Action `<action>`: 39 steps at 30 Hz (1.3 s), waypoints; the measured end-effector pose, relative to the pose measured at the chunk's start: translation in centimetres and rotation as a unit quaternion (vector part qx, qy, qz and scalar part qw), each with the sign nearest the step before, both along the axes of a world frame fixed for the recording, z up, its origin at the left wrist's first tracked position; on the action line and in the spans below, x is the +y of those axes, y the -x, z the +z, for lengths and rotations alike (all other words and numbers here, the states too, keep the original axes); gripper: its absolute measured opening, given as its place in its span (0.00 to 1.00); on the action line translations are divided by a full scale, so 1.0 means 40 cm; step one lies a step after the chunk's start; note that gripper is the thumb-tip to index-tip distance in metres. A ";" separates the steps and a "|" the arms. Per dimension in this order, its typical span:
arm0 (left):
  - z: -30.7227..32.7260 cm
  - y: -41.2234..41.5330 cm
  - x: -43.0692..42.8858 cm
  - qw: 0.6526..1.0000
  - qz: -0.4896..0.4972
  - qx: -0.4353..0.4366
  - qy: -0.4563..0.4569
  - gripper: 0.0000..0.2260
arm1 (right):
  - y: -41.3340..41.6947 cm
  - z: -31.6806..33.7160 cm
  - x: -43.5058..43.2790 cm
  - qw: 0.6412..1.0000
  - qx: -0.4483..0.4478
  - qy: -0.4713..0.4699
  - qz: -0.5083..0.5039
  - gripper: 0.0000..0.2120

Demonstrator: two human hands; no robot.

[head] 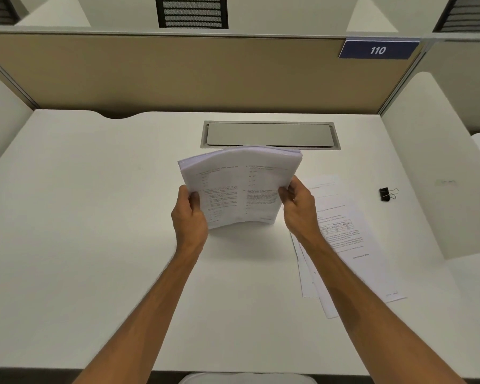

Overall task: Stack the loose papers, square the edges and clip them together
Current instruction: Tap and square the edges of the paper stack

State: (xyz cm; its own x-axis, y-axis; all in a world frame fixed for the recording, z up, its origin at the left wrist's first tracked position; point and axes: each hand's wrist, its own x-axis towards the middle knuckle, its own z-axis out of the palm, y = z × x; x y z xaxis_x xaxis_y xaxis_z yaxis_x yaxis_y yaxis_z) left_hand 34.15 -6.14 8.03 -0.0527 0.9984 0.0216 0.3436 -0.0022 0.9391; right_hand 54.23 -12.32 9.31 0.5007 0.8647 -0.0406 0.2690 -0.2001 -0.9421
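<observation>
White paper stack (241, 187) upright, both hands gripping sides

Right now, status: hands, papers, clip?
Left hand and right hand grip paper stack, upright on desk. Loose sheets still flat at right. Binder clip untouched, far right.

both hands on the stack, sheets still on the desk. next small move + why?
Probably tap the held stack down on the desk to square it. Left hand and right hand grip its sides, and it is bowed. Loose sheets still lie to the right, and the binder clip is untouched.
</observation>
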 end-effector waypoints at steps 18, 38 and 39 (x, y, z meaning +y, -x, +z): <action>-0.082 0.065 -0.022 0.999 -0.006 0.046 0.000 0.07 | -0.001 -0.074 -0.043 0.997 -0.073 0.031 0.020 0.16; -0.020 0.007 -0.049 0.990 -0.075 -0.018 0.120 0.05 | -0.089 -0.071 -0.154 0.994 -0.007 0.077 -0.083 0.04; -0.021 -0.011 -0.058 0.988 -0.075 -0.023 0.134 0.05 | -0.106 -0.072 -0.163 0.992 -0.004 0.083 -0.091 0.05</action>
